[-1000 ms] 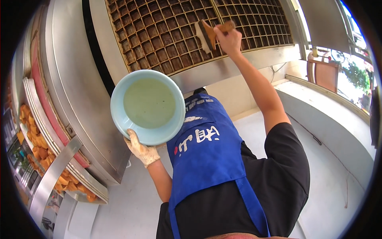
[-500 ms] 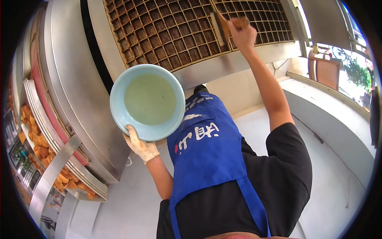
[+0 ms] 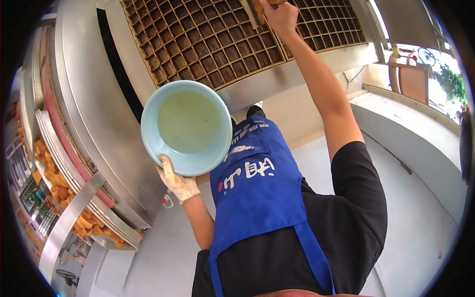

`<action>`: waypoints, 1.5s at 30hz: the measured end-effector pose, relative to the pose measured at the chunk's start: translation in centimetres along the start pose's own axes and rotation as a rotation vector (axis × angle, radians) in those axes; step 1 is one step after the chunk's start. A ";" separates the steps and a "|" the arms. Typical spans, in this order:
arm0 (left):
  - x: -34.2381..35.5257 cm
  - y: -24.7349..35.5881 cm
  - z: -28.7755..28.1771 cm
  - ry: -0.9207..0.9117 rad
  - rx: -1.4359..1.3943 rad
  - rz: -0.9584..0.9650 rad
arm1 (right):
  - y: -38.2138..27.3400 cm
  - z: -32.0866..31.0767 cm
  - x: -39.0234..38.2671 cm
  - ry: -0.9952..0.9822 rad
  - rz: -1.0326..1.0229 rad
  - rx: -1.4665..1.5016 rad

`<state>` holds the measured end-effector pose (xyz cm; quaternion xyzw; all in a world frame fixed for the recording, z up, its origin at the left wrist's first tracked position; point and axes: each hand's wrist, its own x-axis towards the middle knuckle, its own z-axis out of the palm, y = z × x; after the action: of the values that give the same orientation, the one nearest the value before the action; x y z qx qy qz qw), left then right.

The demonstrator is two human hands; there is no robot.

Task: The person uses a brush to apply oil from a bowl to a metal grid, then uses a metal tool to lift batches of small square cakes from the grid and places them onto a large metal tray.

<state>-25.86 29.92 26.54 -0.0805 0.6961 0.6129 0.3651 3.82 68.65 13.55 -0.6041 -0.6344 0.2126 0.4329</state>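
My left hand, in a pale knitted glove, grips the near rim of a light blue plastic basin. The basin is held up in front of the metal front and contains a shallow, pale yellowish-green liquid. Bare and stretched far forward, my right hand is closed around the handle of a flat wooden brush, partly cut off by the upper edge. The brush is over a browned metal grid mould with square pockets, near the bar between its two panels.
On the left stands a steel cabinet. Beside it, a tray holds several golden-brown baked pieces. A white ledge runs along the right, with a brown chair back beyond it. A pale floor lies below.
My right hand has moved the brush farther away and a little left across the grid mould. The basin stays in my left hand, shifted slightly right in view.
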 end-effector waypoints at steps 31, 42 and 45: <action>-1.5 0.0 1.9 0.067 -0.143 0.049 | 4.7 2.0 4.0 0.061 -0.267 -0.295; -3.2 -1.1 3.7 0.147 -0.224 0.073 | 3.5 -2.0 -1.1 0.017 -0.133 -0.234; -1.9 -1.8 2.8 0.089 -0.219 0.099 | 2.0 -3.5 -0.1 0.155 -0.069 -0.211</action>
<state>-22.41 31.40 26.32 -0.1126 0.6438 0.6981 0.2923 7.84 67.99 13.81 -0.6388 -0.6382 0.0826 0.4217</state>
